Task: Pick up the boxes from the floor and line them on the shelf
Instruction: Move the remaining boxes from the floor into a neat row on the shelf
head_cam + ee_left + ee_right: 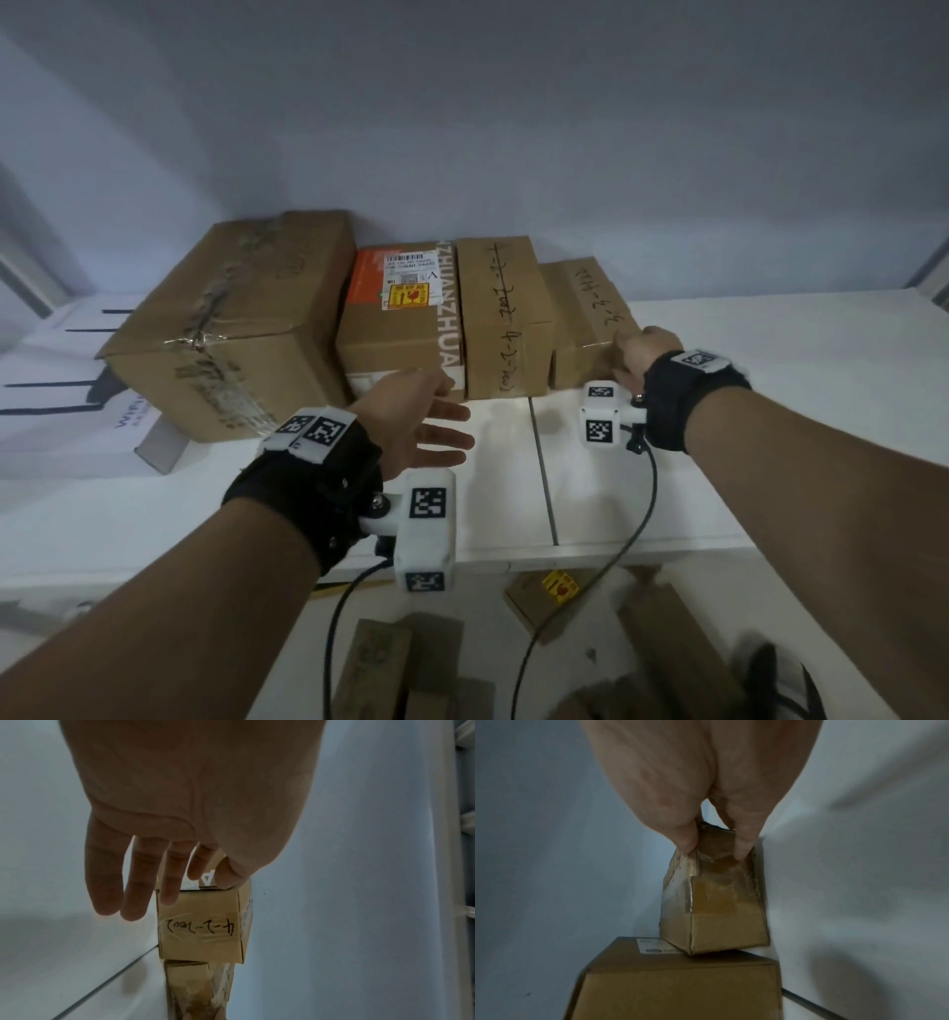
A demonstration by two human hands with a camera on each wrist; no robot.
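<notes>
White shelf point(770, 411) holds 4 cardboard boxes in a row against the far wall, left to right: large taped box point(231, 329) sitting skewed, labelled box point(405, 318) with orange patch and yellow sticker, tall box point(500, 313) with handwriting down its top and front, small box point(585, 318) at the right end, also handwritten and taped. Boxes 2-4 touch side to side. Open shelf surface to the right of the small box and along the near edge; a seam point(544, 473) crosses the shelf near the tall box. Right hand point(642, 354) grips the small box's near right corner, thumb and fingers point(744, 841) pinching it. Left hand point(421, 426) flat, fingers straight and relaxed, holding nothing, just in front of the labelled box. More floor boxes point(544, 601) lie below the shelf's near edge. White printed carton point(61, 406) at far left, partly under the large box.
</notes>
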